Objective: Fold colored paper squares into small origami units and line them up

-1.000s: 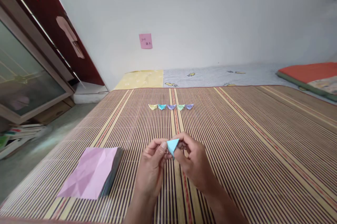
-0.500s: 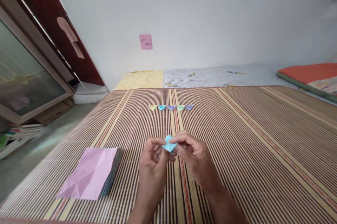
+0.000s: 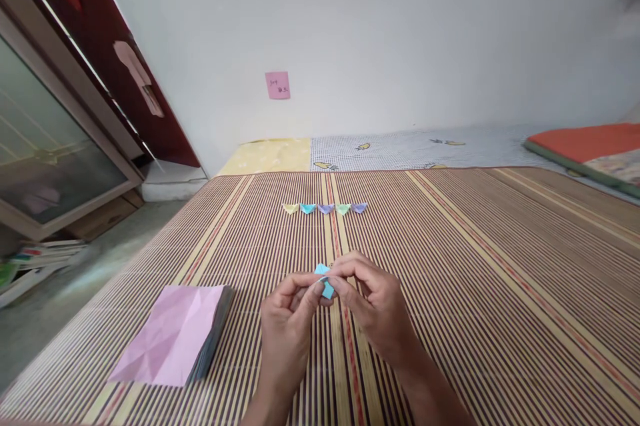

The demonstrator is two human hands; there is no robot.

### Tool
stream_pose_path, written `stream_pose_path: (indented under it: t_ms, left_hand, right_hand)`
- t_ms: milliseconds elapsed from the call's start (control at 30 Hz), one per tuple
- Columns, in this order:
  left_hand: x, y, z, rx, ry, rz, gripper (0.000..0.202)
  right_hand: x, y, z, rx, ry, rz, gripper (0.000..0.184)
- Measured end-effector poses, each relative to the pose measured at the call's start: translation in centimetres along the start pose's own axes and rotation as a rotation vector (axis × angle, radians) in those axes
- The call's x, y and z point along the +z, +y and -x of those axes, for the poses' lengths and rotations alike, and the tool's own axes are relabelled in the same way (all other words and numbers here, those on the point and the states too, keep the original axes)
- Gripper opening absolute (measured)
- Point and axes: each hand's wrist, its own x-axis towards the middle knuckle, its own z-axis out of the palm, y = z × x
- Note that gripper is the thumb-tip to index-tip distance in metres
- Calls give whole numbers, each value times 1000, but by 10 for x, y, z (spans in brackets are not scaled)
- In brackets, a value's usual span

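My left hand point(image 3: 287, 323) and my right hand point(image 3: 373, 306) meet above the striped bamboo mat point(image 3: 475, 266), fingertips pinched together. Between them they hold a small light-blue folded paper piece point(image 3: 326, 281), mostly covered by the fingers. A stack of square paper sheets point(image 3: 175, 333) with a creased pink sheet on top lies on the mat to the left of my left hand. Farther out, a row of several small folded paper pieces point(image 3: 325, 209) in yellow, teal, purple and green lies in a line.
The mat covers a bed; a patterned sheet point(image 3: 400, 149) shows at its far edge, an orange cushion point(image 3: 585, 143) at the far right. A pink note point(image 3: 277, 85) sticks on the white wall. A glass-fronted cabinet point(image 3: 45, 146) and books on the floor point(image 3: 35, 259) are at the left.
The blue paper showed as a larger triangle a second ago; now it is folded smaller and more hidden between my fingertips. Both hands stayed in place, fingers shifting.
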Motion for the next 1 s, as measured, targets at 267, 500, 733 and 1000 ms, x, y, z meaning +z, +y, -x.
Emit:
stream_pose_path:
  t_ms: [267, 500, 733, 1000]
  left_hand:
    - [5, 2, 3, 7, -36, 1, 17]
    - [7, -3, -4, -255, -67, 324, 23]
    - [4, -6, -3, -139, -86, 188, 28]
    - [0, -3, -1, -62, -131, 51, 18]
  right_hand:
    - [10, -2, 4, 34, 92, 80, 13]
    - [12, 1, 5, -46, 186, 205, 12]
    - [13, 1, 8, -66, 196, 222, 12]
    - [11, 1, 7, 27, 176, 166, 6]
